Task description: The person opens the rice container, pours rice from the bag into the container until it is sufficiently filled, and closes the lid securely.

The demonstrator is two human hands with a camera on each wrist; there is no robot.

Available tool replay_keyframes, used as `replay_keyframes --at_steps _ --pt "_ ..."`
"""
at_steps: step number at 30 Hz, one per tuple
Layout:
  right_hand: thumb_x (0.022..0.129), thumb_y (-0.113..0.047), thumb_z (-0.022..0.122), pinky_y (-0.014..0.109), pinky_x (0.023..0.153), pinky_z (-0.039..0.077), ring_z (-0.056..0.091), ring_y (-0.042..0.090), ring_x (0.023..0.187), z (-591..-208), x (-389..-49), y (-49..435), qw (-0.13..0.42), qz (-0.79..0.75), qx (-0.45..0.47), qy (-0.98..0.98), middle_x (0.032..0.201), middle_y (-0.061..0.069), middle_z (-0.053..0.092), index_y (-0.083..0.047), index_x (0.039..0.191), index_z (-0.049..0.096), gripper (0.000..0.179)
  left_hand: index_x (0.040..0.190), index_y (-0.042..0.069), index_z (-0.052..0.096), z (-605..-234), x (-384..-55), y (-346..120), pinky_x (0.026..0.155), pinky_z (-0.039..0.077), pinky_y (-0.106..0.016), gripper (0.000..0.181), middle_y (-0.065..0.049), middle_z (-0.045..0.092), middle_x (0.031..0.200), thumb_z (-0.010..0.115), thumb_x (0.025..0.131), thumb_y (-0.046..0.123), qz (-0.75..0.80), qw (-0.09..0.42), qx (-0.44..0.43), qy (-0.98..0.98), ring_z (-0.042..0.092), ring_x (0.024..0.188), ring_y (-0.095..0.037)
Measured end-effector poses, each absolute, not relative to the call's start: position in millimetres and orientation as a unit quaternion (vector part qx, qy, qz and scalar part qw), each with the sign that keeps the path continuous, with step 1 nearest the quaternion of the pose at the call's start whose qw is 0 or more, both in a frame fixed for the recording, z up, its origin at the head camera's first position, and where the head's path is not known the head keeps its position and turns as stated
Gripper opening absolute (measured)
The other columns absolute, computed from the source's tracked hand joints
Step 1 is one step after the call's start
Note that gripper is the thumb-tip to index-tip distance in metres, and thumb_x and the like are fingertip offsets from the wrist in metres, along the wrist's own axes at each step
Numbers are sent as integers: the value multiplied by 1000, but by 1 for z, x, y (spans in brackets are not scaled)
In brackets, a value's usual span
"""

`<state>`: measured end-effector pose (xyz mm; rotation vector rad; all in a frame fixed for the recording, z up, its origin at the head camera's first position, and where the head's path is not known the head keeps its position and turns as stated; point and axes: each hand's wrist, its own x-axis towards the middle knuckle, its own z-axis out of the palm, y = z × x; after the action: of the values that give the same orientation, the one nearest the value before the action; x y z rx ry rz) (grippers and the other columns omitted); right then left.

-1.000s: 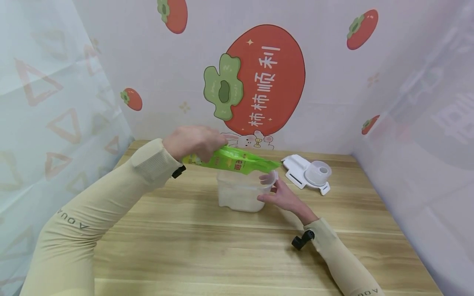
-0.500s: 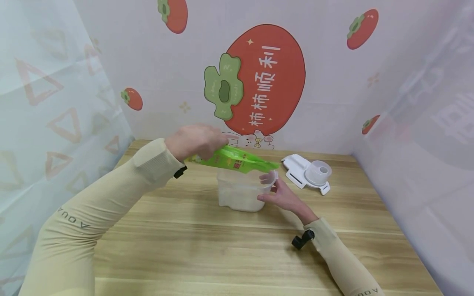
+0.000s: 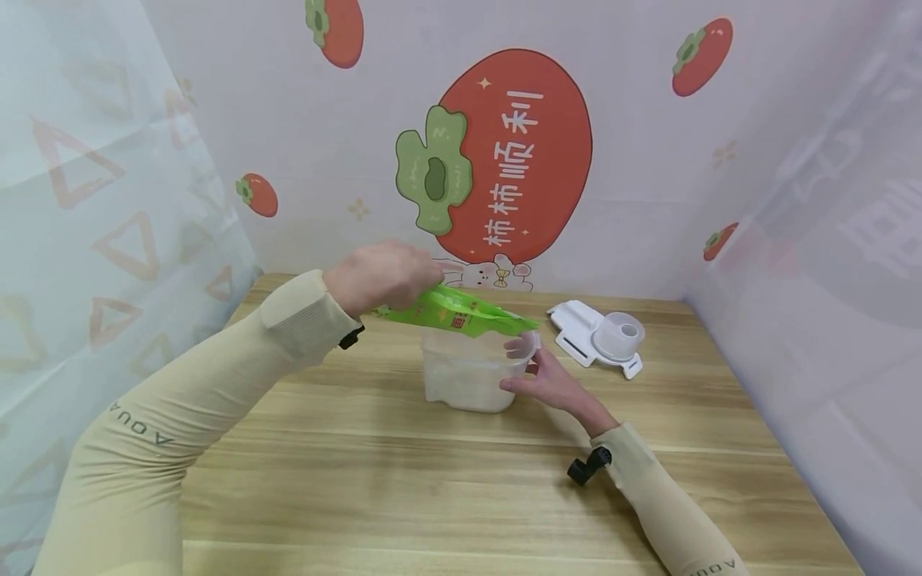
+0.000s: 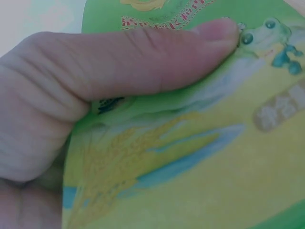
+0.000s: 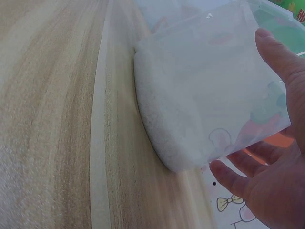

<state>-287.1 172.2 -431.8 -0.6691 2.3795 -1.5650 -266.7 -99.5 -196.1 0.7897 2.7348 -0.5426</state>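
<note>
The left sleeve [image 3: 126, 452], nearest, has letters on it close to AQUA. The right hand [image 3: 551, 382] curls round a see-through tub [image 3: 464, 380] on the table [image 3: 432, 488], with white stuff [image 5: 164, 112], maybe rice, in its bottom. Over it, the left hand [image 3: 382, 276] grips a green bag [image 3: 457, 312] marked 净含. This looks like pouring; the next move calls for tipping more while keeping the tub firm. Behind lies a white lid [image 3: 576, 320]. The wall's big persimmon [image 3: 555, 160] says 柿柿顺利.

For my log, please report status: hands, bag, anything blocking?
Left hand grips bag, sloping over box. Right hand holds box. Lid lies apart, nothing blocking.
</note>
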Motion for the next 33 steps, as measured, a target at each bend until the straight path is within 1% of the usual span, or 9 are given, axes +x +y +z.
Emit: replay_keyframes --at_steps 2,5,9,13,17,20,23,27,33 --pt "83 -10 75 60 110 37 42 45 134 -426 -284 172 111 -531 -229 808 145 31 41 1 144 30 77 82 17 57 -196 -267 -99 67 40 -27 15 2 53 77 63 87 4 -188 121 272 936 44 76 -17" --pt "83 -9 74 60 109 37 42 46 133 -414 -277 169 115 -529 -232 808 144 33 40 1 143 31 74 83 17 57 -195 -266 -98 67 41 -27 14 2 54 78 66 87 7 -186 122 269 937 44 76 -17" --pt "84 -10 74 59 109 39 44 48 131 -404 -270 168 110 -528 -240 807 142 34 42 2 141 33 71 85 18 60 -195 -265 -98 67 43 -27 13 1 59 82 71 86 12 -178 118 268 940 47 77 -18" --pt "83 -9 75 60 109 38 43 47 132 -417 -278 170 107 -531 -238 806 144 33 41 1 142 33 73 88 18 62 -195 -264 -98 69 45 -28 11 0 62 86 73 86 14 -176 110 272 940 49 79 -19" --pt "83 -11 76 59 109 38 44 44 132 -431 -286 173 101 -530 -236 808 144 30 42 0 144 31 76 90 18 63 -194 -263 -98 71 46 -29 11 1 63 87 73 86 17 -175 112 271 940 50 80 -19" --pt "83 -13 76 57 108 40 45 41 132 -432 -287 173 96 -529 -239 809 143 27 44 0 144 29 79 90 18 63 -193 -263 -98 69 45 -29 10 1 62 86 73 87 16 -174 113 269 940 49 78 -18" --pt "82 -14 77 57 108 40 46 40 132 -432 -287 173 95 -532 -237 807 144 26 45 0 145 30 79 90 18 64 -193 -263 -99 68 44 -28 10 1 63 85 73 86 16 -173 114 267 941 48 77 -18" --pt "83 -15 77 59 109 38 45 42 132 -432 -287 174 95 -534 -238 806 144 27 44 -1 145 31 79 89 18 64 -192 -262 -99 68 44 -28 10 0 61 86 72 86 15 -170 117 259 944 49 78 -18" --pt "82 -18 78 57 108 40 47 39 132 -433 -286 173 94 -530 -239 809 143 25 46 -3 145 30 80 88 18 63 -191 -263 -98 68 44 -28 10 -1 60 85 71 86 12 -166 122 237 949 48 78 -18"
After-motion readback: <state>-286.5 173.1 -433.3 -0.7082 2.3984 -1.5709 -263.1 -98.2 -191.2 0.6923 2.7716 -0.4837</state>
